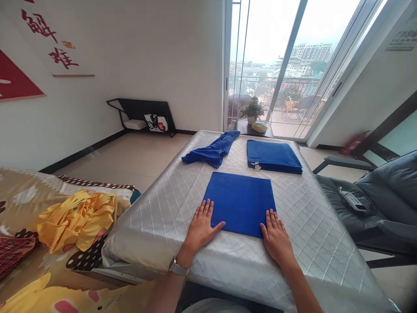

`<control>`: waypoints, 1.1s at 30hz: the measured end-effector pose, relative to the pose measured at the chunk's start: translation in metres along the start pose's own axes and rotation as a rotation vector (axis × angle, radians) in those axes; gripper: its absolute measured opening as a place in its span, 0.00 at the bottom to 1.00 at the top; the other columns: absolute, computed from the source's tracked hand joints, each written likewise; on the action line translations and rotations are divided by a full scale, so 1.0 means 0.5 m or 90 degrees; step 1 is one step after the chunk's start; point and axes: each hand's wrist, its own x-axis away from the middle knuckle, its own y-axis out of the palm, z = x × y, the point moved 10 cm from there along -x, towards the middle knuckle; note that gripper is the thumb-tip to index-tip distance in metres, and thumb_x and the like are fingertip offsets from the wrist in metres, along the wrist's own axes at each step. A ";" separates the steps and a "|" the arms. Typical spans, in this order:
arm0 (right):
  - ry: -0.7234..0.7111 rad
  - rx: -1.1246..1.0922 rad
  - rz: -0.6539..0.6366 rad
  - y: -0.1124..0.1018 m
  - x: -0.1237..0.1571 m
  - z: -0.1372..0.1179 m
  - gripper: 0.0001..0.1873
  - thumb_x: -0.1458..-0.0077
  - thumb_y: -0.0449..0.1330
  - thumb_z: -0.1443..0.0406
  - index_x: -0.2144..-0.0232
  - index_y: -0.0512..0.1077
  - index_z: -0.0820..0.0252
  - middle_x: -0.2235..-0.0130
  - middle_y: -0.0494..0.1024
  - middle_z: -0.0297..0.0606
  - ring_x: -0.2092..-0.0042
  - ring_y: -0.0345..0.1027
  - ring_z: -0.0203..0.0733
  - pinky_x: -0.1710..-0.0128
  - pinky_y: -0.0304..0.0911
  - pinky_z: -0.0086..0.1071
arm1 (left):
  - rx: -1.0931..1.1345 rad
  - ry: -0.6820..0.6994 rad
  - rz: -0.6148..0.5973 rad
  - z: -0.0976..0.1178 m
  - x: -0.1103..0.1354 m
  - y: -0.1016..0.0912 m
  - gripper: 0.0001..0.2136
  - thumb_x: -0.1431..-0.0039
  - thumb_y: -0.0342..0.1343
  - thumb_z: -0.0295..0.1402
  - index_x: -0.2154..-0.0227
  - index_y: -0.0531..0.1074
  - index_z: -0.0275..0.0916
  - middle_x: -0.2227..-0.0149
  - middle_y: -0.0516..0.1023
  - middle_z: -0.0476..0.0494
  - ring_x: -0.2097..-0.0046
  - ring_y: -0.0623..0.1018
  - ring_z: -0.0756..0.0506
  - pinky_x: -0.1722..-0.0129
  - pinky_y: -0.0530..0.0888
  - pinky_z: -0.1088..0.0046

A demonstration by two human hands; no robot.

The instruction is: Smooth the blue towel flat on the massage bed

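A folded blue towel (pixel 240 202) lies flat on the silver quilted table cover (pixel 312 234) just in front of me. My left hand (pixel 202 226) rests open at the towel's near left corner, thumb on the cloth, a watch on the wrist. My right hand (pixel 276 237) lies open and flat at the near right corner, fingertips on the towel's edge. Farther back sits a second folded blue towel (pixel 273 155) on the right, and a crumpled blue towel (pixel 213 150) on the left.
A bed with a cartoon-print cover and a yellow garment (pixel 76 219) is at the left. A dark recliner chair (pixel 374 204) with a remote stands at the right. Beyond the table are a small side table with a plant (pixel 252 111) and glass balcony doors.
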 end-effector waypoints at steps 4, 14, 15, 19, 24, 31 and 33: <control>0.001 0.019 -0.023 0.004 0.002 0.006 0.37 0.32 0.33 0.54 0.30 0.47 0.72 0.28 0.44 0.46 0.28 0.37 0.45 0.30 0.38 0.42 | 0.017 0.003 0.024 0.000 0.002 -0.004 0.46 0.38 0.39 0.64 0.29 0.43 0.33 0.28 0.46 0.34 0.29 0.49 0.36 0.31 0.52 0.53; -0.003 0.026 -0.020 -0.053 -0.094 0.007 0.39 0.32 0.32 0.51 0.31 0.49 0.73 0.29 0.48 0.48 0.29 0.40 0.46 0.31 0.39 0.43 | 0.033 0.003 0.032 0.001 0.003 -0.006 0.47 0.39 0.40 0.65 0.29 0.43 0.32 0.29 0.47 0.33 0.29 0.50 0.36 0.31 0.52 0.53; 0.000 0.016 -0.016 -0.052 -0.103 0.006 0.39 0.32 0.33 0.51 0.31 0.49 0.74 0.29 0.48 0.48 0.28 0.39 0.46 0.31 0.39 0.43 | 0.033 0.006 0.037 0.001 0.003 -0.006 0.47 0.39 0.40 0.64 0.29 0.42 0.32 0.28 0.47 0.33 0.29 0.50 0.36 0.31 0.52 0.53; 0.015 0.004 -0.006 -0.020 -0.115 0.008 0.38 0.32 0.34 0.52 0.31 0.49 0.75 0.29 0.47 0.50 0.28 0.38 0.48 0.30 0.37 0.43 | 0.023 0.015 0.054 -0.003 0.005 -0.001 0.46 0.38 0.40 0.63 0.29 0.39 0.35 0.28 0.46 0.35 0.29 0.50 0.36 0.32 0.53 0.52; 0.019 -0.002 0.003 0.007 -0.110 0.014 0.38 0.32 0.33 0.53 0.30 0.47 0.74 0.28 0.46 0.49 0.28 0.37 0.47 0.31 0.37 0.44 | 0.003 0.003 0.022 -0.008 -0.002 0.000 0.47 0.39 0.41 0.64 0.29 0.41 0.33 0.29 0.47 0.32 0.29 0.49 0.35 0.32 0.54 0.53; 0.020 0.006 0.000 -0.003 -0.111 0.010 0.36 0.32 0.35 0.56 0.31 0.47 0.75 0.28 0.45 0.50 0.28 0.37 0.48 0.31 0.37 0.43 | 0.036 0.163 -0.029 0.181 -0.073 -0.033 0.39 0.32 0.32 0.58 0.31 0.51 0.29 0.29 0.48 0.31 0.29 0.49 0.39 0.32 0.53 0.59; 0.013 0.011 -0.003 -0.003 -0.110 0.008 0.36 0.32 0.36 0.56 0.31 0.48 0.76 0.29 0.45 0.51 0.28 0.38 0.49 0.31 0.38 0.44 | 0.057 0.264 -0.057 0.270 -0.099 -0.023 0.37 0.31 0.30 0.56 0.32 0.53 0.31 0.29 0.51 0.34 0.29 0.50 0.41 0.31 0.52 0.62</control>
